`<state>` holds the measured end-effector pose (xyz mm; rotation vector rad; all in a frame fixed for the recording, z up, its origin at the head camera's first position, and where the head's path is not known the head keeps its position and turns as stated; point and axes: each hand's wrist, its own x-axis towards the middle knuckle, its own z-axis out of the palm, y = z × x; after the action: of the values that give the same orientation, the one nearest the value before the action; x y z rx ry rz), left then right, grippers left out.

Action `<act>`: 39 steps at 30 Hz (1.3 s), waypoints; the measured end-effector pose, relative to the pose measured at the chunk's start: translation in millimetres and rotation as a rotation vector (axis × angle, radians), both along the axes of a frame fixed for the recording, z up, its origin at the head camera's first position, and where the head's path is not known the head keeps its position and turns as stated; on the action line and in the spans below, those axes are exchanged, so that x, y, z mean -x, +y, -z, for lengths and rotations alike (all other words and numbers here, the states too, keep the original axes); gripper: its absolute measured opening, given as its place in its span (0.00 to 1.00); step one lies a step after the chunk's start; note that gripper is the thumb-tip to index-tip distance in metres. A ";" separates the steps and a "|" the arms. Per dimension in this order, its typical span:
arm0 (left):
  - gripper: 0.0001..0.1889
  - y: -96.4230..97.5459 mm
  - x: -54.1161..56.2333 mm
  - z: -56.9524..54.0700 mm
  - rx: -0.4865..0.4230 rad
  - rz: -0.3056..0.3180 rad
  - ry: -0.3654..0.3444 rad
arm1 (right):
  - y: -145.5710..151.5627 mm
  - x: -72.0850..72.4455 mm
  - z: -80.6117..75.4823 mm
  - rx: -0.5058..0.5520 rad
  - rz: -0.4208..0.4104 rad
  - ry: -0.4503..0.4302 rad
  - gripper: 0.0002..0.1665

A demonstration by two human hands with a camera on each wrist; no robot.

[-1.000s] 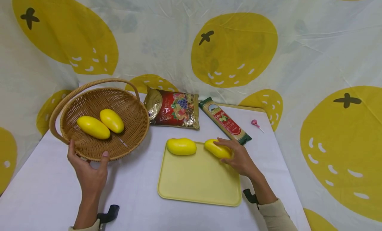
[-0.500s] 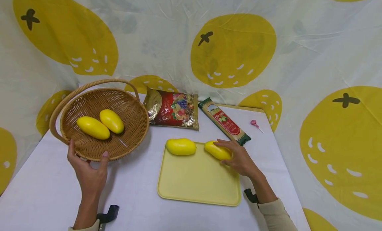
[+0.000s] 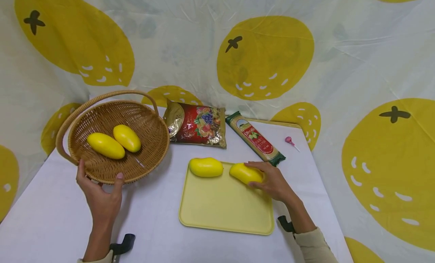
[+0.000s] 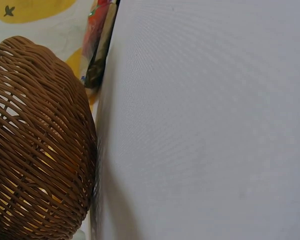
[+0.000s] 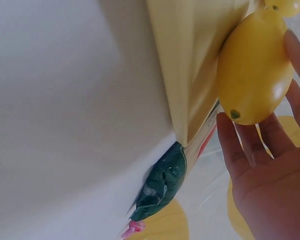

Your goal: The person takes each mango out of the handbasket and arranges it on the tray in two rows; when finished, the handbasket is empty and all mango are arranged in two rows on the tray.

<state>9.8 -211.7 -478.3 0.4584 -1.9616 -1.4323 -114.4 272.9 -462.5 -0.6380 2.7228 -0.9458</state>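
My left hand (image 3: 103, 200) grips the near rim of a brown wicker basket (image 3: 149, 142), which is tilted toward me. Inside it lie two yellow mangoes, one longer mango (image 3: 106, 145) and one beside it (image 3: 127, 138). On the right, my right hand (image 3: 276, 181) holds another mango (image 3: 245, 173) at the far right part of a yellow tray (image 3: 224, 210). Its thumb is on the near side and its fingers are round the far end. A further mango (image 3: 205, 167) rests at the tray's far left corner. The right wrist view shows the held mango (image 5: 255, 70) close up against the fingers.
Behind the tray lie a red and gold candy bag (image 3: 200, 125) and a green-ended pasta packet (image 3: 256, 138). A pink lollipop (image 3: 289, 140) is at the far right. A printed cloth (image 3: 190, 47) hangs behind the white table (image 3: 153, 225).
The mango under my right hand has moved slightly left and toward me, turning a little, and the fingers have moved with it. My left hand and the basket stay almost still.
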 end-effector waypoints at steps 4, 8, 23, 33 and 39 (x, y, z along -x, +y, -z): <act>0.53 -2.1 0.9 4.2 0.004 -0.001 -0.005 | 0.6 0.4 0.6 -0.003 0.009 0.004 0.39; 0.53 -4.8 2.1 8.6 0.009 -0.003 -0.002 | 0.1 0.3 -1.8 -0.004 0.024 -0.007 0.39; 0.53 -3.5 -0.3 6.8 0.010 -0.013 -0.002 | -57.4 7.2 -47.1 0.180 -0.040 0.173 0.40; 0.53 -1.6 -0.3 3.4 0.002 -0.001 -0.015 | -121.1 17.0 -70.7 0.368 -0.108 0.275 0.38; 0.52 -0.6 -0.3 2.4 0.004 0.002 -0.012 | -162.9 22.0 -79.0 0.496 -0.180 0.274 0.38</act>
<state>10.1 -212.3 -480.7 0.4637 -1.9744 -1.4299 -136.4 110.1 -383.6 -1.1525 2.5893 -1.6055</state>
